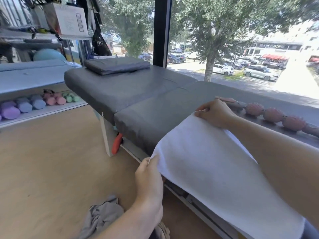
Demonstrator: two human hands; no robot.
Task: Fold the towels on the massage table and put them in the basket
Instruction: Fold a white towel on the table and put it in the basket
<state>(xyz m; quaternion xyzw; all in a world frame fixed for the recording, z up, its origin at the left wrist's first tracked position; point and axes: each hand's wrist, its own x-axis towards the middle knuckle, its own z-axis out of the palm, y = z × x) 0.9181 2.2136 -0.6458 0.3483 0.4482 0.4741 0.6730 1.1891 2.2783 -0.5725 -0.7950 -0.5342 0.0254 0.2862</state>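
A white towel (212, 166) lies stretched over the near end of the grey massage table (138, 94), running from the middle of the view down to the bottom right. My left hand (150, 175) pinches the towel's near left corner, off the table's edge. My right hand (215, 112) pinches its far corner, above the table top. A crumpled grey towel (101, 216) sits at the bottom of the view beside my left forearm, over what looks like a woven basket rim (164, 230); most of the basket is hidden.
A folded grey cushion (117, 65) rests on the table's far end. A pink spiky massage roller (272, 116) lies along the window side of the table. A low shelf with pastel dumbbells (38, 104) stands at left. An orange lever (117, 143) hangs under the table. Wooden floor.
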